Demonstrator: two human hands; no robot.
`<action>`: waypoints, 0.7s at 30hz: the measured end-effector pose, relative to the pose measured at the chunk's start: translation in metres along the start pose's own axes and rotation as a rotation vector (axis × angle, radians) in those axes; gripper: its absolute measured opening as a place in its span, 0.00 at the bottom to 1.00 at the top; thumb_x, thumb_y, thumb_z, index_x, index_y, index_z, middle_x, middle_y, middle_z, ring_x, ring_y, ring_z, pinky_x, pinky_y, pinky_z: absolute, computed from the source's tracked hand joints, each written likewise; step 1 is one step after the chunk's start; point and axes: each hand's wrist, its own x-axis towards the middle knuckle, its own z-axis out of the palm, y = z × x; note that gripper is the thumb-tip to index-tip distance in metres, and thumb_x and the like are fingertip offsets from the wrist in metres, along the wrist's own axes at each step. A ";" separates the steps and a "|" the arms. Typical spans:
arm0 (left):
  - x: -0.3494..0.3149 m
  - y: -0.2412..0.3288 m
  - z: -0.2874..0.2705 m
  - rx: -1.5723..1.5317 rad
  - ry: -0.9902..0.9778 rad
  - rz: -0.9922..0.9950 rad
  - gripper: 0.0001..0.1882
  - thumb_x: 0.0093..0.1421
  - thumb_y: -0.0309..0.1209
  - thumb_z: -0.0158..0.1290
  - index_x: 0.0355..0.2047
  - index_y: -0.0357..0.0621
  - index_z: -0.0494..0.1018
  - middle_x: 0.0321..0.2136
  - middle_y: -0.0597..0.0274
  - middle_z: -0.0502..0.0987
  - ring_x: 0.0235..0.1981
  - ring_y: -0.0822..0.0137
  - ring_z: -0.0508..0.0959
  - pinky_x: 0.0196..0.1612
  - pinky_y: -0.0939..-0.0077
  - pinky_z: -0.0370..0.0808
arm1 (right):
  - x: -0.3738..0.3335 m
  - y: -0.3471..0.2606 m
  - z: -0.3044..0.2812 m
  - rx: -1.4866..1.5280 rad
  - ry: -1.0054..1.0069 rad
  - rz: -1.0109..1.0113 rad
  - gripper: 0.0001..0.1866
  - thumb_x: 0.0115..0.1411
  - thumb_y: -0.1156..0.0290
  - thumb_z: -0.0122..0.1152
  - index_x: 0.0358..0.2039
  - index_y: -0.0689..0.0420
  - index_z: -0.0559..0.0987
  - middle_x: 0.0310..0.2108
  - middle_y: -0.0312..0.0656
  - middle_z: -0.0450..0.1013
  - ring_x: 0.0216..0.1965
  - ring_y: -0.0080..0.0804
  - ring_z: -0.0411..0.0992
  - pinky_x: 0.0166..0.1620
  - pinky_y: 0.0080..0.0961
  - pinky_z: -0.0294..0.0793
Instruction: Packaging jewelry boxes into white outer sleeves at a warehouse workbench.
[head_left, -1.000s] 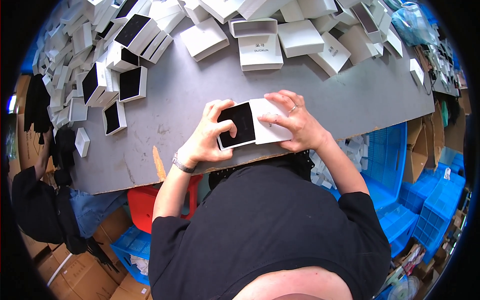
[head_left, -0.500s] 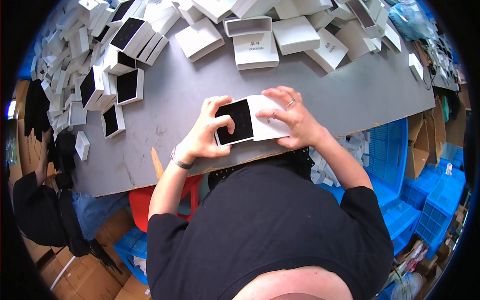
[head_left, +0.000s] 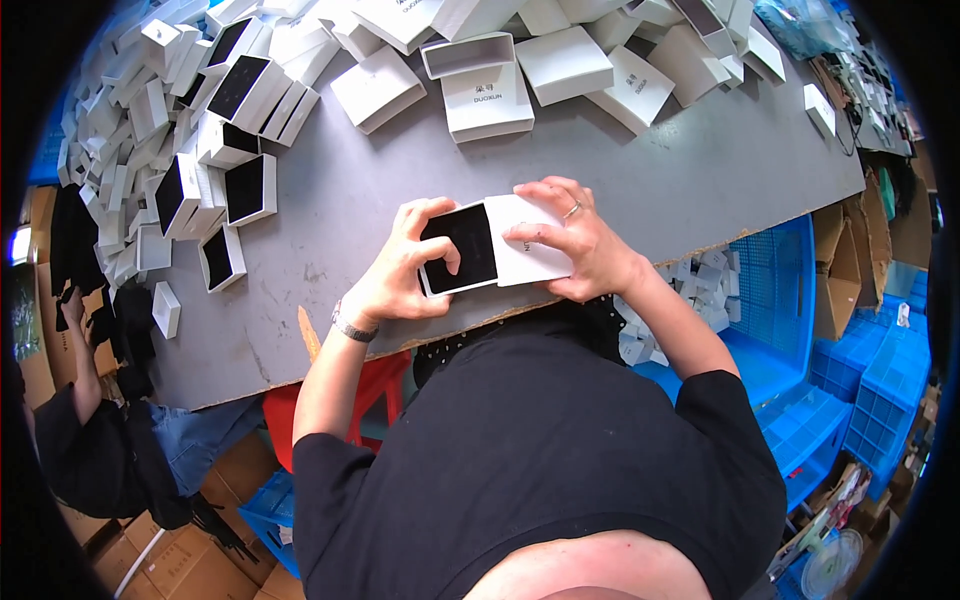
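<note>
Just above the table's near edge, my left hand (head_left: 393, 265) is closed around the left end of a white box base (head_left: 461, 292) with a black lining (head_left: 476, 232). Its thumb grips the near side, and a bent finger rests over the lining. My right hand (head_left: 597, 243) is closed on a plain white box lid (head_left: 515, 264), fingers across its top and far edge. The lid's left edge lies against or slightly over the base's right end; I cannot tell which. A ring is on my right hand, and a metal watch (head_left: 352, 322) is on my left wrist.
White boxes (head_left: 487, 103) line the far side of the grey table (head_left: 330, 220). A tall heap of boxes (head_left: 140, 130) fills the left. Below the table's right edge stands a blue crate (head_left: 775, 290) with small white pieces. Another person's arm (head_left: 85, 370) shows at far left.
The whole view has shifted slightly, the far boxes sliding left in the picture. My hands keep the same hold, and base and lid stay side by side.
</note>
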 end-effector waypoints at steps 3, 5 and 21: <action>-0.004 0.000 0.002 -0.008 -0.026 0.028 0.18 0.34 0.32 0.64 0.29 0.48 0.73 0.63 0.45 0.63 0.64 0.41 0.60 0.67 0.48 0.61 | -0.003 -0.003 0.001 -0.008 -0.023 0.012 0.41 0.32 0.65 0.74 0.55 0.40 0.80 0.66 0.47 0.62 0.65 0.54 0.58 0.67 0.48 0.55; -0.004 0.000 0.002 -0.020 -0.042 0.068 0.18 0.34 0.32 0.64 0.29 0.48 0.73 0.62 0.45 0.63 0.65 0.41 0.60 0.67 0.48 0.60 | -0.001 -0.002 -0.001 0.027 -0.057 -0.050 0.41 0.32 0.65 0.74 0.55 0.40 0.80 0.66 0.47 0.62 0.65 0.54 0.58 0.67 0.48 0.55; 0.021 0.013 0.063 -0.419 0.513 -0.119 0.47 0.66 0.62 0.38 0.76 0.44 0.47 0.76 0.51 0.46 0.76 0.54 0.46 0.75 0.51 0.41 | 0.010 -0.012 0.046 0.047 0.141 -0.121 0.41 0.30 0.64 0.77 0.52 0.42 0.79 0.64 0.52 0.59 0.67 0.58 0.53 0.56 0.56 0.60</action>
